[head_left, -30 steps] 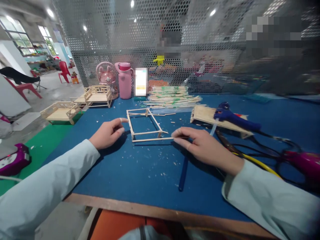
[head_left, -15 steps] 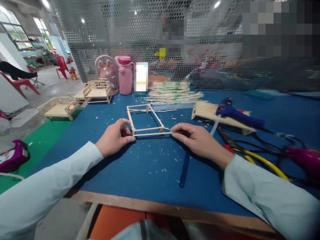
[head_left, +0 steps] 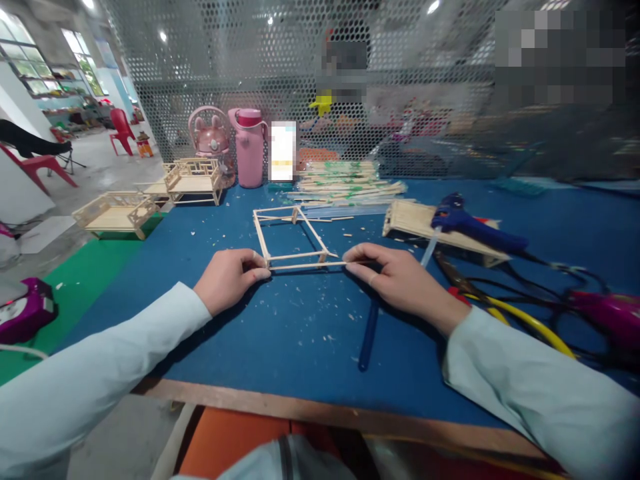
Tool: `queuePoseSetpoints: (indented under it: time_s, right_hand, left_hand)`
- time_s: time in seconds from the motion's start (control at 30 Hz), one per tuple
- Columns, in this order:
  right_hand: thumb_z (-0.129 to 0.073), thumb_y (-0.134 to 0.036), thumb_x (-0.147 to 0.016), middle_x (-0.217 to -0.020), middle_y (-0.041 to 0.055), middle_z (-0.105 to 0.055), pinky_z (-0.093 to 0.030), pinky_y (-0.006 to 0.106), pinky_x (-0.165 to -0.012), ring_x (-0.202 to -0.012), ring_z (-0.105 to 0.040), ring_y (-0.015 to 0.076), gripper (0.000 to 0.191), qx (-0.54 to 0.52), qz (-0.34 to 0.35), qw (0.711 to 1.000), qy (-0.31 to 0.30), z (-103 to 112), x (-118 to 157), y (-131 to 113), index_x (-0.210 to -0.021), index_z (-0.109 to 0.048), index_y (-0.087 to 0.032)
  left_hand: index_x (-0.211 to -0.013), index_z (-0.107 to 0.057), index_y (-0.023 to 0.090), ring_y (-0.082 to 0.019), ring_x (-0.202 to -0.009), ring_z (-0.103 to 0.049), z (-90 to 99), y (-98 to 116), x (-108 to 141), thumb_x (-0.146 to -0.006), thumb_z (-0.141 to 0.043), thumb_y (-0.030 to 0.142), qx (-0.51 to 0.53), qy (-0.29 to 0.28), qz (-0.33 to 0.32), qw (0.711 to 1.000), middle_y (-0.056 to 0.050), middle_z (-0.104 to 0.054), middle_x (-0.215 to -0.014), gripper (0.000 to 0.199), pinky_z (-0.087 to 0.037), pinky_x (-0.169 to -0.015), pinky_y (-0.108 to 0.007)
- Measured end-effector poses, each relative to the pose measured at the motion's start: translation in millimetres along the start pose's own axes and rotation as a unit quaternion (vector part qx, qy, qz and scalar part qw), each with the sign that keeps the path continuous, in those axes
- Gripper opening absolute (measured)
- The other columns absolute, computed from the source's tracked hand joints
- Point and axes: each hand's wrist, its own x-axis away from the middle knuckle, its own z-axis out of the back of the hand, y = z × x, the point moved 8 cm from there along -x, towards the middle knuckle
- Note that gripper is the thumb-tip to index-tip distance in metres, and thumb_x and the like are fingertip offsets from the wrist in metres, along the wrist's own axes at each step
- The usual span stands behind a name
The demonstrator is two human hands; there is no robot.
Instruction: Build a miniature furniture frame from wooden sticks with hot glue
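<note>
A rectangular frame of thin wooden sticks (head_left: 316, 235) with short legs stands on the blue table. Along its near side runs a loose-looking thin wooden stick (head_left: 300, 267). My left hand (head_left: 229, 279) is closed, thumb and fingers pinching the frame's near left corner, where the stick's left end meets it. The exact contact there is partly hidden by the fingertips. My right hand (head_left: 400, 279) pinches the stick's right end, which extends past the near right corner. Below that hand lies a dark blue-handled tool (head_left: 369, 337), its upper part hidden.
Finished miniature wooden furniture (head_left: 117, 215) stands at the left. A blue glue gun (head_left: 480, 225) rests across a wooden piece (head_left: 407, 220) at the right, near cables (head_left: 530, 327). Bundled sticks (head_left: 345, 179), a pink bottle (head_left: 250, 150) and a lit phone (head_left: 283, 150) line the mesh.
My left fingers have drawn closer together and lowered onto the frame's near left corner. My right hand keeps its pinch with hardly any shift. The view has tilted very slightly.
</note>
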Motion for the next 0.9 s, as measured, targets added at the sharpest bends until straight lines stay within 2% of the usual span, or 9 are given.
queuePoseSetpoints:
  time_s: [0.17, 0.33, 0.5, 0.63, 0.9]
  right_hand:
    - [-0.049, -0.027, -0.084, -0.079, 0.0036, -0.068, -0.048, 0.031, -0.066, -0.072, -0.062, 0.0182, 0.010, 0.022, 0.001, 1.000, -0.008, -2.6, -1.5, 0.1, -0.080, -0.057, -0.022]
    - [-0.047, -0.022, -0.085, -0.080, 0.0043, -0.068, -0.045, 0.031, -0.069, -0.074, -0.061, 0.0184, 0.013, 0.105, 0.056, 0.993, -0.023, -11.8, -7.1, -10.1, -0.082, -0.060, -0.020]
    - [-0.047, -0.019, -0.085, -0.085, 0.0074, -0.069, -0.046, 0.030, -0.071, -0.078, -0.062, 0.0196, 0.017, 0.148, 0.067, 0.986, -0.028, -18.8, -10.8, -15.2, -0.086, -0.064, -0.017]
    - [-0.048, -0.019, -0.085, -0.081, 0.0071, -0.069, -0.046, 0.030, -0.068, -0.075, -0.062, 0.0196, 0.020, 0.181, 0.092, 0.978, -0.039, -20.9, -12.0, -16.9, -0.087, -0.067, -0.018]
    - [-0.049, -0.023, -0.086, -0.081, 0.0062, -0.067, -0.048, 0.029, -0.068, -0.076, -0.062, 0.0183, 0.022, 0.149, 0.100, 0.983, -0.028, -18.6, -12.3, -12.9, -0.092, -0.070, -0.018]
  left_hand:
    - [-0.077, -0.070, 0.018, -0.016, -0.066, -0.061, -0.2, -0.6, -0.1, -0.077, -0.064, 0.028, -0.013, 0.002, -0.003, 1.000, -0.002, -0.072, -0.074, 0.012, -0.045, -0.066, -0.028]
    - [-0.078, -0.071, 0.018, -0.016, -0.065, -0.061, -0.7, -1.4, 0.1, -0.078, -0.062, 0.030, -0.023, 0.002, -0.002, 1.000, -0.002, -0.072, -0.074, 0.015, -0.044, -0.065, -0.028]
    - [-0.080, -0.072, 0.018, -0.016, -0.067, -0.062, -2.1, -0.1, 0.5, -0.079, -0.061, 0.030, -0.030, -0.003, 0.008, 1.000, -0.002, -0.073, -0.076, 0.017, -0.043, -0.065, -0.026]
    - [-0.081, -0.073, 0.018, -0.016, -0.068, -0.063, -2.6, 1.1, -0.1, -0.079, -0.062, 0.028, -0.029, -0.010, 0.006, 1.000, -0.002, -0.074, -0.077, 0.016, -0.044, -0.065, -0.026]
    - [-0.086, -0.074, 0.019, -0.016, -0.071, -0.065, -2.1, 1.1, 0.2, -0.077, -0.065, 0.027, -0.040, -0.014, -0.001, 0.999, -0.003, -0.075, -0.082, 0.015, -0.046, -0.069, -0.027]
